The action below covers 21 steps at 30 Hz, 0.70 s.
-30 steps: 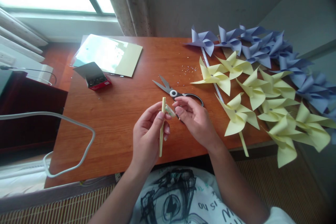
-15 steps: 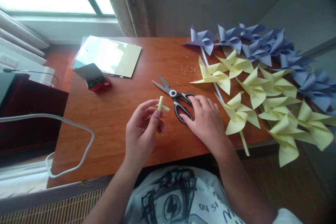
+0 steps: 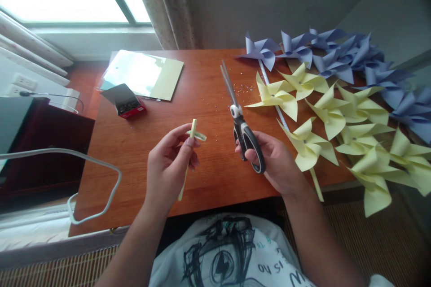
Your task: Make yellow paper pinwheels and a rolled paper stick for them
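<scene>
Between the thumb and fingers of my left hand [image 3: 171, 159] is a thin yellow paper stick [image 3: 194, 128], its lower end showing below the palm. A small pale green strip [image 3: 201, 136] sticks out sideways near the stick's top; I cannot tell if it is attached. My right hand [image 3: 274, 159] grips the black-and-grey handles of a pair of scissors [image 3: 235, 111], lifted off the table with the blades pointing away and nearly closed. Yellow paper pinwheels [image 3: 308, 143] lie just right of that hand.
Purple pinwheels [image 3: 332, 60] lie behind the yellow ones on the wooden table [image 3: 131, 179]. An open red box [image 3: 131, 108] of small dark pieces stands at left, beside a stack of yellow sheets [image 3: 170, 78]. Tiny paper scraps [image 3: 244, 89] dot the surface. A white cable [image 3: 116, 184] loops at left.
My right hand has picked up the scissors from the table, and the blades have come together. My left hand has shifted slightly left with the paper stick.
</scene>
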{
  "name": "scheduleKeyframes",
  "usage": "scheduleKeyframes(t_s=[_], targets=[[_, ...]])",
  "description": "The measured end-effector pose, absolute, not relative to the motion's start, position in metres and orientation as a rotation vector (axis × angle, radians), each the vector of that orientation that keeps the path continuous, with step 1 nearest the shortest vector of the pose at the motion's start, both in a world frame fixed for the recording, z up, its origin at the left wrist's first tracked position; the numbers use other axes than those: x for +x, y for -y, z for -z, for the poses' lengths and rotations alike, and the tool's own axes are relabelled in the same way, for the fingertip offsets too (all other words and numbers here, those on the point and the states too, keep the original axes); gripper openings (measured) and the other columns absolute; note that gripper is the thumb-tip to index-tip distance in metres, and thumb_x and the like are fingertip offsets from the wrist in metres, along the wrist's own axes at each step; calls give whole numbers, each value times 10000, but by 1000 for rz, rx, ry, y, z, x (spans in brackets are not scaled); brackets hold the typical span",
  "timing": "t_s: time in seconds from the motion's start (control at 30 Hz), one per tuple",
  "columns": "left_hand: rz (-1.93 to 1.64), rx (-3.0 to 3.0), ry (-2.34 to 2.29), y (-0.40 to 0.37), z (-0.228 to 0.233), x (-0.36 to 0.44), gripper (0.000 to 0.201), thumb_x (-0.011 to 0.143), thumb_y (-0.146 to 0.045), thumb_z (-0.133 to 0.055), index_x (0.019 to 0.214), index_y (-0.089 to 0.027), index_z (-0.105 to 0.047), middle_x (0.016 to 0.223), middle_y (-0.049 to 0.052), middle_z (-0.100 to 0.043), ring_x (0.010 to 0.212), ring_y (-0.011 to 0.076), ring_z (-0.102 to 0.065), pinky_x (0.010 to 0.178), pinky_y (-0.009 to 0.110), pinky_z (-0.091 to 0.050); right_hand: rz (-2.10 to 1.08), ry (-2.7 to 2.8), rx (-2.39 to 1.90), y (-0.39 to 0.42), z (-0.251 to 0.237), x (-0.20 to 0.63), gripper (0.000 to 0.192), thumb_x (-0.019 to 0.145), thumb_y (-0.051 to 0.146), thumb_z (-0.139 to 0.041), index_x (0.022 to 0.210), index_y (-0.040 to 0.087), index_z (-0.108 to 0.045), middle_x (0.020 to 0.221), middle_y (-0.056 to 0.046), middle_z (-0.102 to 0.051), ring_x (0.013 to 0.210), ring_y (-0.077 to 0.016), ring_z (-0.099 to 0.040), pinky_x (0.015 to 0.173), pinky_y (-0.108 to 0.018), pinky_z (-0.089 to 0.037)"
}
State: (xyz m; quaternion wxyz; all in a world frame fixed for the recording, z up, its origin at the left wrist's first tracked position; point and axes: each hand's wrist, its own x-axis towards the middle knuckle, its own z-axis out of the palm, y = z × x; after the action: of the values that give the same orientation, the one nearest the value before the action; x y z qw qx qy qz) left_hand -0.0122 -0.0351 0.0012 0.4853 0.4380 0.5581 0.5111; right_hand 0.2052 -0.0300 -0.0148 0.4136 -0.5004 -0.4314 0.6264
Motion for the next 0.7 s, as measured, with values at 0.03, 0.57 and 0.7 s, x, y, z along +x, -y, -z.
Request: scheduleKeyframes(t_s=[0.03, 0.57, 0.7], targets=[[-1250, 1042, -1341, 35, -2, -12, 288, 891, -284, -699, 1160, -179, -692, 824, 5, -656, 524, 76, -573, 461, 191, -452, -1622, 1016, -1182, 32, 16, 202, 411, 727, 432, -836, 1028, 202, -676, 956, -45, -699, 882, -188, -666, 743, -297, -543], [-1149, 611, -1031, 45, -2, 5, 187, 880, -192, -686, 1063, -160, -658, 798, 17, -695, 691, 104, -656, 654, 188, -546, -1004, 1358, -1277, 31, 35, 164, 463, 723, 97, -726, 1131, 238, -558, 1068, -60, -713, 940, -221, -664, 900, -399, -528], [-1100, 612, -999, 46, 3, 5, 173, 896, -199, -689, 1064, -178, -656, 821, 25, -729, 744, 107, -678, 733, 201, -561, -1005, 1369, -1237, 28, 33, 170, 425, 717, 85, -695, 1087, 240, -554, 1011, -46, -699, 896, -214, -659, 879, -394, -536]])
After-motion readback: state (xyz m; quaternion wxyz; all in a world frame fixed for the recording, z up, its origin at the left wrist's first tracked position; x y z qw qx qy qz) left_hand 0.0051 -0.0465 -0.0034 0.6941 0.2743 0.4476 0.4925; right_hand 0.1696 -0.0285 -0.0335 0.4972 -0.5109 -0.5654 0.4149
